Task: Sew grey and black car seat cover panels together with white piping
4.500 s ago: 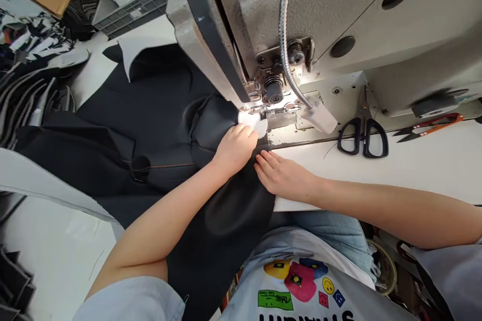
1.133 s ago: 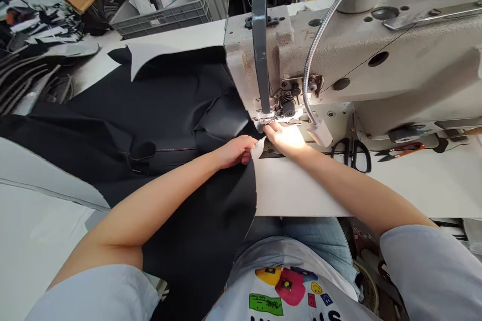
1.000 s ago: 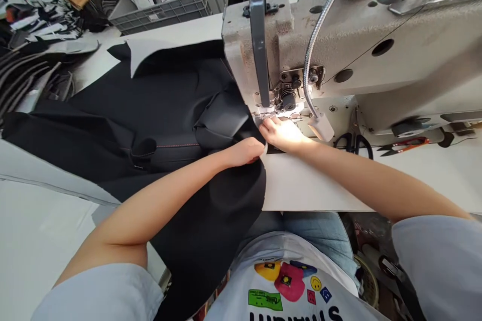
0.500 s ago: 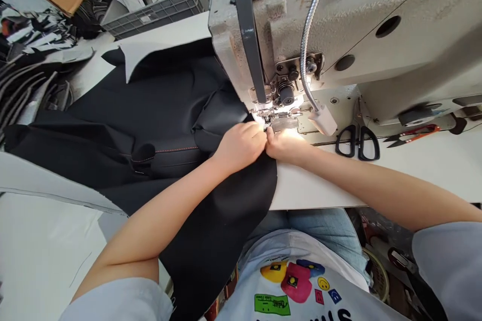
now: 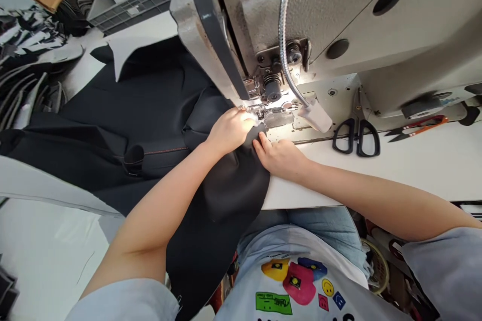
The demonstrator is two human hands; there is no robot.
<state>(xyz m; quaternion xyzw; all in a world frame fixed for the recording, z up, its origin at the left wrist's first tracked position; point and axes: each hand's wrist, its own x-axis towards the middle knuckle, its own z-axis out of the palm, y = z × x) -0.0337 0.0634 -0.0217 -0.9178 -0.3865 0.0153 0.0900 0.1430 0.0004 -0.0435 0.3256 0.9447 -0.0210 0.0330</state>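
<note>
A large black fabric piece [image 5: 150, 120] with an orange stitch line lies across the table and runs under the grey sewing machine [image 5: 320, 25]. My left hand [image 5: 228, 130] is curled, pinching the black fabric and a small white piece right at the presser foot [image 5: 259, 110]. Just to its right, my right hand [image 5: 280, 157] lies flat on the fabric's edge with its fingers stretched toward the needle plate.
Black-handled scissors [image 5: 356, 138] and orange thread snips [image 5: 422, 126] lie on the white table to the right. The machine's lamp on a flexible neck [image 5: 314, 115] lights the needle area. A grey crate [image 5: 131, 5] and stacked cut pieces [image 5: 26, 75] sit far left.
My right hand has drawn back from the presser foot and now lies flat on the fabric edge. My left hand stays pinched at the foot. The view has tilted closer to the machine.
</note>
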